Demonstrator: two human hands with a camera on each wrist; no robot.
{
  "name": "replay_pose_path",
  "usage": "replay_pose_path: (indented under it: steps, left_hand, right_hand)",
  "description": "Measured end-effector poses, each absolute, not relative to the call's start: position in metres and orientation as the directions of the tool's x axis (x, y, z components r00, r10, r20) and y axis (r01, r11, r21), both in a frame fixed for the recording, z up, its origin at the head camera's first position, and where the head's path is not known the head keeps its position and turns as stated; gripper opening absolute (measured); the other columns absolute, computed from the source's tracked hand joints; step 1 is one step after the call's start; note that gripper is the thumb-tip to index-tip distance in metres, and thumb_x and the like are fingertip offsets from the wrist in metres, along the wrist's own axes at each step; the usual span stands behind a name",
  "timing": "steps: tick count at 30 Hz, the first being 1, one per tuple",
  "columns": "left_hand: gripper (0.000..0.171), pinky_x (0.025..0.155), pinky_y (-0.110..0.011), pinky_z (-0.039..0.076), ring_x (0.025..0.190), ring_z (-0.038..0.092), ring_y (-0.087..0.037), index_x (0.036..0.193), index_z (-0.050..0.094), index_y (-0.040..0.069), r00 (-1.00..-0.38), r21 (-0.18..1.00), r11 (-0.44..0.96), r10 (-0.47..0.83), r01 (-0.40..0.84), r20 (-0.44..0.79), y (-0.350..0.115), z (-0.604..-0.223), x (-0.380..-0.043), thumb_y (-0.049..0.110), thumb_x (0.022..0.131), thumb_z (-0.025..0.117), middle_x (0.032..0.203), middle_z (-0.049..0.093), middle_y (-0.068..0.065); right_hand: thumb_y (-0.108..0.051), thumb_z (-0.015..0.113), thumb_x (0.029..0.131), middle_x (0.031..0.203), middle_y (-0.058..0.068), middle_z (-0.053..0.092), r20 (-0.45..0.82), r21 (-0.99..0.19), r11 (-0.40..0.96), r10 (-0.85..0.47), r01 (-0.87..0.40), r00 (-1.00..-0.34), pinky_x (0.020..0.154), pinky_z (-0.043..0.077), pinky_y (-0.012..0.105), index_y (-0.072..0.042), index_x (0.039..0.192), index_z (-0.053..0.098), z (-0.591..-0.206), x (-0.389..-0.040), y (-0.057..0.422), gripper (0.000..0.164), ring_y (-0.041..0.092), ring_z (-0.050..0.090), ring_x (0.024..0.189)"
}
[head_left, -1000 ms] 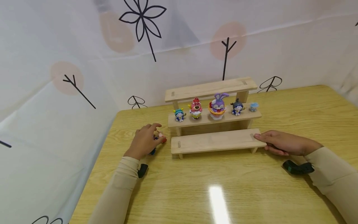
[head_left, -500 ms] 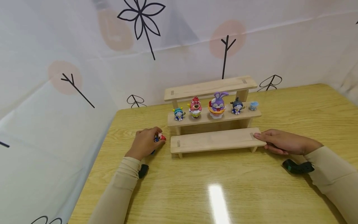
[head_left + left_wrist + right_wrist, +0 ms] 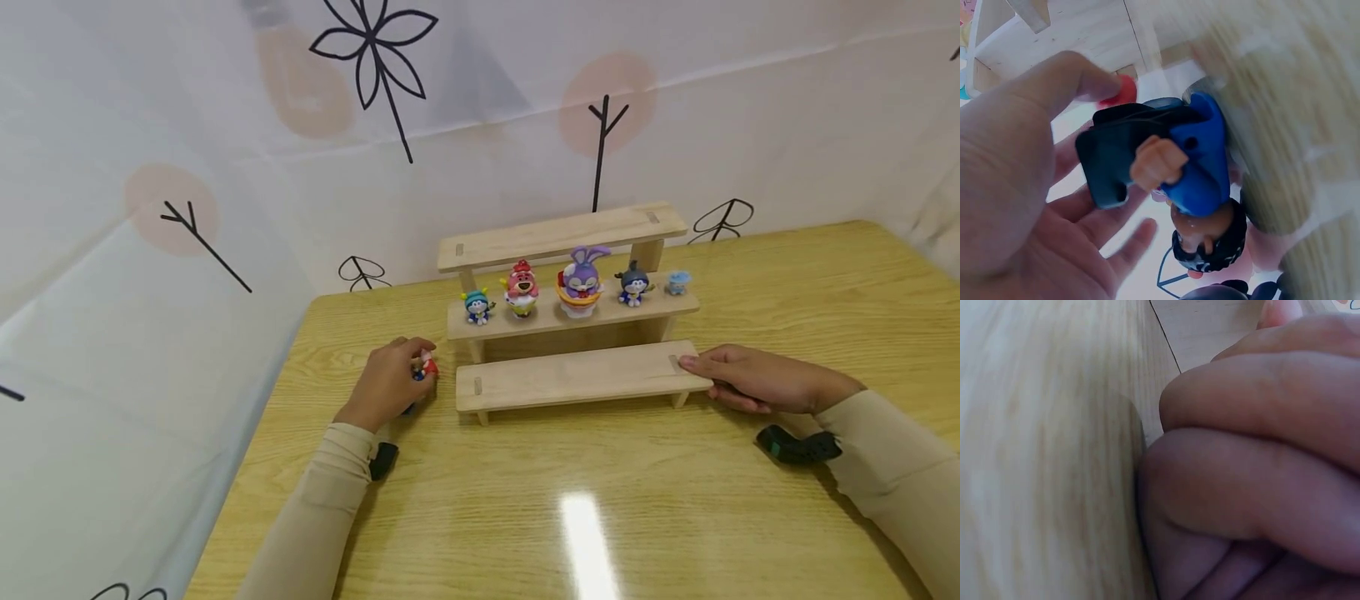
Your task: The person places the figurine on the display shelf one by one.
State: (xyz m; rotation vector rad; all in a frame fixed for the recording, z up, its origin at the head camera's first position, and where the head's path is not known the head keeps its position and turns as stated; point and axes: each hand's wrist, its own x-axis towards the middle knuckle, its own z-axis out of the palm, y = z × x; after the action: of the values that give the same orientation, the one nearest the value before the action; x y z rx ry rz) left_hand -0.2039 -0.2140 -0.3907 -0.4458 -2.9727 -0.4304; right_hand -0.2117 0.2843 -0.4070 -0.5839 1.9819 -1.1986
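Observation:
My left hand [image 3: 381, 385] is at the left of a stepped wooden display stand [image 3: 577, 377]. Its thumb and forefinger pinch a small red-and-white figurine [image 3: 429, 365], mostly hidden by the fingers; a red bit [image 3: 1124, 91] shows at the thumb tip in the left wrist view. Close by that hand is a blue-clad, black-haired figurine [image 3: 1200, 169] with a dark flat part. At the stand's other end, my right hand [image 3: 772, 379] grips the lowest shelf, thumb on top and fingers curled at the edge and below.
On the middle shelf stand a teal-hatted figurine [image 3: 477, 307], a pink bear [image 3: 522, 289], a purple rabbit [image 3: 580, 283], a grey-hatted figurine [image 3: 633, 286] and a small blue figurine [image 3: 678, 283]. A patterned white cloth [image 3: 487, 150] hangs behind the table [image 3: 480, 517].
My left thumb and forefinger have closed in on the red-and-white figurine, which now stands more upright and slightly further left. The right hand keeps its hold on the shelf.

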Motion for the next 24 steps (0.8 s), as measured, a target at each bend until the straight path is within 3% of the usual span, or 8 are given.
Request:
replay_pose_path:
  steps: [3, 9, 12, 17, 20, 24]
  left_hand:
    - [0.038, 0.076, -0.035, 0.058, 0.091, 0.068, -0.022, 0.128, 0.064, 0.009, -0.958, 0.351, 0.893, 0.244, 0.282, 0.151, -0.214, -0.390, -0.203, 0.015, 0.090, 0.070, 0.115, 0.062, -0.012]
    - [0.043, 0.080, -0.035, 0.060, 0.103, 0.066, -0.024, 0.132, 0.060, 0.007, -0.960, 0.558, 0.782, 0.203, 0.279, 0.194, -0.216, -0.388, -0.204, 0.007, 0.091, 0.070, 0.125, 0.055, -0.014]
    - [0.044, 0.080, -0.038, 0.059, 0.109, 0.064, -0.026, 0.134, 0.060, 0.009, -0.959, 0.624, 0.730, 0.173, 0.277, 0.224, -0.218, -0.386, -0.204, 0.005, 0.090, 0.070, 0.125, 0.055, -0.012]
    - [0.047, 0.068, -0.025, 0.054, 0.116, 0.063, -0.024, 0.137, 0.057, 0.013, -0.973, 0.747, 0.625, 0.104, 0.225, 0.207, -0.221, -0.385, -0.204, 0.006, 0.092, 0.068, 0.135, 0.052, -0.009]
    - [0.047, 0.056, -0.019, 0.048, 0.118, 0.061, -0.022, 0.139, 0.055, 0.014, -0.978, 0.827, 0.525, 0.069, 0.202, 0.195, -0.221, -0.382, -0.205, 0.010, 0.095, 0.068, 0.142, 0.049, -0.008]
    - [0.044, 0.054, -0.017, 0.041, 0.111, 0.064, -0.010, 0.139, 0.056, 0.014, -0.977, 0.889, 0.412, 0.015, 0.199, 0.212, -0.220, -0.376, -0.205, 0.022, 0.097, 0.068, 0.140, 0.051, -0.007]
  right_hand:
    - [-0.035, 0.022, 0.113, 0.057, 0.034, 0.025, -0.347, -0.891, 0.454, -0.700, -0.014, -0.624, 0.038, 0.040, 0.031, 0.012, 0.088, 0.047, -0.407, -0.212, 0.283, 0.058, 0.016, 0.030, 0.037]
    - [-0.033, 0.022, 0.113, 0.057, 0.036, 0.024, -0.322, -0.903, 0.430, -0.712, -0.024, -0.624, 0.037, 0.039, 0.031, 0.013, 0.085, 0.044, -0.411, -0.212, 0.283, 0.058, 0.018, 0.029, 0.036]
    - [-0.033, 0.023, 0.113, 0.049, 0.024, 0.027, -0.321, -0.900, 0.434, -0.710, -0.031, -0.627, 0.037, 0.039, 0.030, 0.010, 0.084, 0.046, -0.411, -0.212, 0.282, 0.057, 0.009, 0.033, 0.038]
    - [-0.035, 0.024, 0.112, 0.051, -0.006, 0.039, -0.340, -0.891, 0.453, -0.694, -0.019, -0.635, 0.038, 0.040, 0.030, 0.006, 0.086, 0.049, -0.409, -0.210, 0.282, 0.054, 0.005, 0.035, 0.040]
    - [-0.035, 0.025, 0.112, 0.051, -0.008, 0.039, -0.340, -0.891, 0.455, -0.689, -0.015, -0.640, 0.038, 0.040, 0.030, 0.006, 0.087, 0.048, -0.407, -0.209, 0.282, 0.053, 0.006, 0.035, 0.039]
    - [-0.035, 0.024, 0.112, 0.051, -0.008, 0.039, -0.333, -0.890, 0.454, -0.686, -0.023, -0.647, 0.039, 0.041, 0.030, 0.005, 0.087, 0.049, -0.406, -0.209, 0.283, 0.053, 0.006, 0.035, 0.039]
